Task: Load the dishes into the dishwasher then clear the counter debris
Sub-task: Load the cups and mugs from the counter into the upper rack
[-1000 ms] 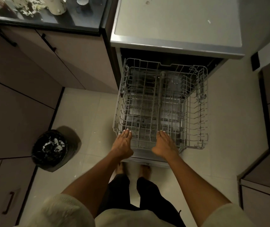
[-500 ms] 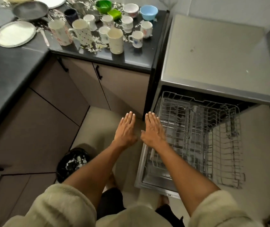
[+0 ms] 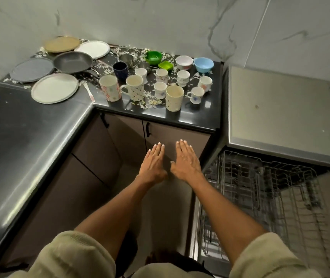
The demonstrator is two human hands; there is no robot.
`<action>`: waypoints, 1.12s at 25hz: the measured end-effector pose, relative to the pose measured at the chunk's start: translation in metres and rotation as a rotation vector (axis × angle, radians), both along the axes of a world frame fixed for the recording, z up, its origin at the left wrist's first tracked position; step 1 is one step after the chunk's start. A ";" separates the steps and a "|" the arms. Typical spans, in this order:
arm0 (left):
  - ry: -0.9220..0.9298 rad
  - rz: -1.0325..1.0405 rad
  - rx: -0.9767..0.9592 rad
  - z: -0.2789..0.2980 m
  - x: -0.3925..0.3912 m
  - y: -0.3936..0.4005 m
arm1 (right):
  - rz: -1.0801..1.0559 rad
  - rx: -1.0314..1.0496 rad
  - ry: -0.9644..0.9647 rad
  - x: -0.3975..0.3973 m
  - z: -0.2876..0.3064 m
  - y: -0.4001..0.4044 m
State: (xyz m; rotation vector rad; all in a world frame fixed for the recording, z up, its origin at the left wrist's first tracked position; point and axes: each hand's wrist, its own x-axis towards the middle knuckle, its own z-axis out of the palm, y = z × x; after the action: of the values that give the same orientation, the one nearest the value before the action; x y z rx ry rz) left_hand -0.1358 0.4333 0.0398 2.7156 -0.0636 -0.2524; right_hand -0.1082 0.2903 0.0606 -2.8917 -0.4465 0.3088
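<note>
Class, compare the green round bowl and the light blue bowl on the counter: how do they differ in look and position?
The green round bowl is bright green and sits left of the light blue bowl, which stands at the counter's right end. A green square dish lies beside the green bowl; a white patterned bowl neighbours the blue one. Both stand upright and look empty.

- The counter (image 3: 39,137) was glossy black.
- One bowl (image 3: 153,57) was bright green, another bowl (image 3: 203,64) pale blue.
- A mug (image 3: 120,70) was dark navy.
- The tall mug (image 3: 110,90) bore red floral print.
- The wall (image 3: 160,21) was grey-veined marble.
</note>
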 end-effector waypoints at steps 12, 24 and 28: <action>-0.183 0.030 -0.254 0.038 0.180 0.035 | -0.126 0.233 -0.328 0.188 0.034 0.049; -0.352 0.087 -0.492 0.041 0.265 0.043 | -0.118 0.288 -0.235 0.278 0.016 0.058; -0.363 0.116 -0.610 0.035 0.269 0.043 | -0.160 0.334 -0.204 0.291 0.019 0.060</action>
State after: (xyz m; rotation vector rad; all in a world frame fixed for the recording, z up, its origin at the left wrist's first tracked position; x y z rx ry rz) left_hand 0.1336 0.4763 0.0745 2.1140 -0.0715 0.2601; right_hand 0.1831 0.3501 0.0797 -2.6162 -0.2654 -0.0817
